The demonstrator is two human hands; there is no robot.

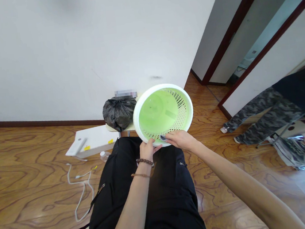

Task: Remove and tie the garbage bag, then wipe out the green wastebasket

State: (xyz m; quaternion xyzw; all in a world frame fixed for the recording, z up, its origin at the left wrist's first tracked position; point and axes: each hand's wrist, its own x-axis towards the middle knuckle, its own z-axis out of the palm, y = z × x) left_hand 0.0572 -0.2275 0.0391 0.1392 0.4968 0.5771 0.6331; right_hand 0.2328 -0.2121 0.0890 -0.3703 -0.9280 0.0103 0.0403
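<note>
A round plastic basket (159, 110), light green inside with a white rim and perforated sides, stands tilted before my knees. Its inside shows no loose items. My left hand (147, 150) grips the near rim, thumb over the edge and a finger below it. At the same near edge, my right hand (181, 139) pinches a small dark-grey piece (163, 137), perhaps cloth, against the inner wall. What exactly this piece is cannot be made out. The fingertips of both hands are close together on the rim.
Left of the basket sits a tied black plastic bag (119, 112) on a small stand by the wall. A white box (97, 139), a clear bottle (104, 155) and a white cable (81, 203) lie on the floor. Another person in camouflage trousers (268, 114) stands at right near a doorway.
</note>
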